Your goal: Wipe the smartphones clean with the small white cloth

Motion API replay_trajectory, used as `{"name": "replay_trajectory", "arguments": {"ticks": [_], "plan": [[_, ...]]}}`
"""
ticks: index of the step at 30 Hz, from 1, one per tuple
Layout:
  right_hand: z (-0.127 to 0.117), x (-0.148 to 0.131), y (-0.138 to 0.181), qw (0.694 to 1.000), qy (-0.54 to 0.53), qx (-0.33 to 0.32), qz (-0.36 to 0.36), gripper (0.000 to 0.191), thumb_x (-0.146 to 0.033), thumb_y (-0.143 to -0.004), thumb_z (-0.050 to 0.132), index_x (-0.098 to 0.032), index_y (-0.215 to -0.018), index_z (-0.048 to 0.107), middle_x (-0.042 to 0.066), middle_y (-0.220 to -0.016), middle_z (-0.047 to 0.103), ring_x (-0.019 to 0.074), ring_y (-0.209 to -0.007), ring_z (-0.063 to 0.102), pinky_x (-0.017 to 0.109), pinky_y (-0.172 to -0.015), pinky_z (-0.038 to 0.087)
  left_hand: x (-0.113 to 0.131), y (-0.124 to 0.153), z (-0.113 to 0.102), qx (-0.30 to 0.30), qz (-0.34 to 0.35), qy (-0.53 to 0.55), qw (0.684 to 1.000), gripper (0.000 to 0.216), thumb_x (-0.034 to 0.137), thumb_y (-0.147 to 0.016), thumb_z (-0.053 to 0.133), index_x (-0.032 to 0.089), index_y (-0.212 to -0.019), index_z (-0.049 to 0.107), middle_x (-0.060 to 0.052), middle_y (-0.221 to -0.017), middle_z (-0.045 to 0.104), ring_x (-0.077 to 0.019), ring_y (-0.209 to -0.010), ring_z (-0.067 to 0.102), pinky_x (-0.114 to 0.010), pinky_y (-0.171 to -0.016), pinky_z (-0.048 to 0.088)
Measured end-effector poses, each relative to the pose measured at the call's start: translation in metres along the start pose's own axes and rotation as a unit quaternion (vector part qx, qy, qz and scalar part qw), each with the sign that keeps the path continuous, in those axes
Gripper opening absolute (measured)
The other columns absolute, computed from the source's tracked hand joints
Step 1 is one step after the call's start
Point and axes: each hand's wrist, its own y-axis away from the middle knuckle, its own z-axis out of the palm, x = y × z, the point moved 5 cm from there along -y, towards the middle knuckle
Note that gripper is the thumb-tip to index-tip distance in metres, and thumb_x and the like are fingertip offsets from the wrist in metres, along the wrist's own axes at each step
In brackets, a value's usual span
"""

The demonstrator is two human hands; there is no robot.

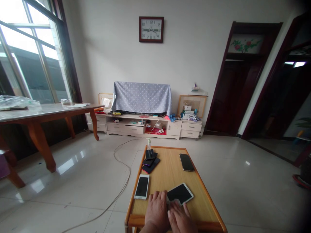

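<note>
- The white-edged phone [180, 192] lies screen up on the small wooden table [167, 171], just beyond the right hand's fingers and to the right of the left hand's.
- Left hand [157, 207]: fingers bunched and bent; whether they grip anything, I cannot tell.
- Right hand [180, 217]: fingers over a pale, translucent piece [178, 201] at the phone's near edge, thumb partly hidden; grip unclear.

Left hand [157, 208] back up, fingers bent, close together; right hand [180, 217] beside it, outer finger splayed.
</note>
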Motion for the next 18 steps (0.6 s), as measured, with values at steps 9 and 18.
{"name": "replay_trajectory", "arguments": {"ticks": [9, 18], "plan": [[-0.046, 0.061, -0.011, 0.989, 0.08, 0.058, 0.114, 0.054, -0.045, -0.106, 0.027, -0.022, -0.14, 0.061, 0.009, -0.146, 0.057, 0.0308, -0.143, 0.046, 0.062, -0.123, 0.02, 0.005, 0.002, -0.005, 0.017, 0.002, 0.006, 1.0, 0.057, 0.039, -0.069, 0.061, 0.024, -0.124, 0.057, -0.008, -0.117, 0.064, -0.0296, -0.117, 0.05, -0.042, -0.105, 0.032], [-0.011, -0.005, -0.009, 0.998, -0.013, -0.046, -0.031, 0.05, -0.048, -0.106, 0.03, -0.028, -0.143, 0.058, 0.007, -0.147, 0.056, 0.0296, -0.141, 0.047, 0.059, -0.123, 0.025, 0.001, -0.001, 0.0, -0.013, -0.007, -0.012, 1.0, 0.049, 0.037, -0.08, 0.052, 0.026, -0.127, 0.053, -0.006, -0.124, 0.063, -0.0278, -0.12, 0.049, -0.042, -0.106, 0.031]]}}
